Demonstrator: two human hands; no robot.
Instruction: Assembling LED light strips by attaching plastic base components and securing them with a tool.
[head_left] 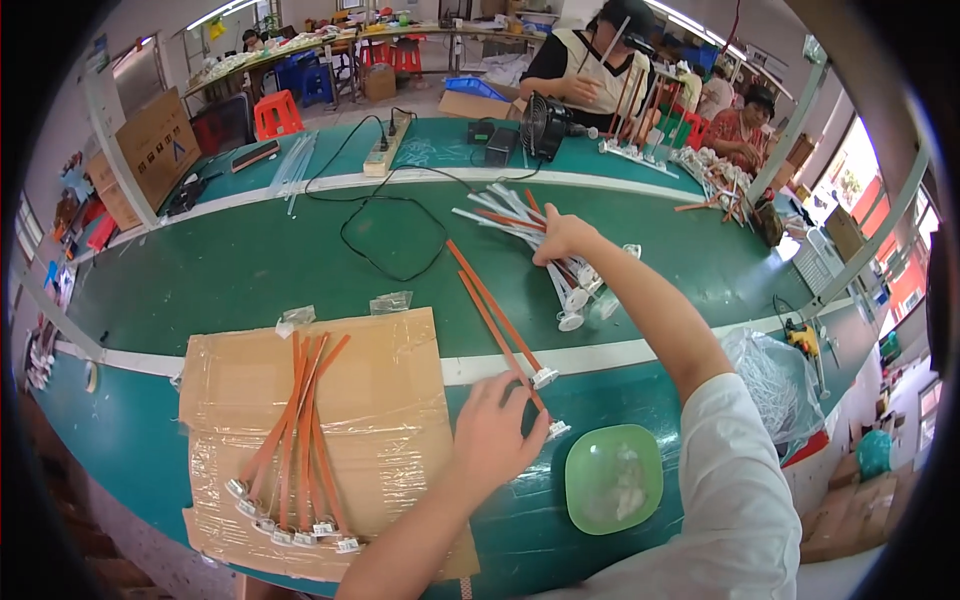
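My left hand [500, 430] curls its fingers and thumb around the lower part of an orange strip [488, 312] with a white end piece. A second orange strip [502, 315] lies beside it, its white end piece [544, 377] just beyond my fingers. My right arm stretches far forward. My right hand [568, 237] closes over a loose bundle of white and orange strips [508, 217]; its palm hides how many it grips. Round white end pieces [572, 310] stick out below that hand. On the cardboard sheet [390, 385] to the left, several orange strips [302, 440] lie fanned out.
A green bowl [614, 480] with small pale pieces stands right of my left hand. Farther right is a clear bag of white pieces [770, 385]. A black cable [345, 225] loops across the table to a power strip [387, 148]. A fan [545, 125] and co-workers [590, 75] are opposite.
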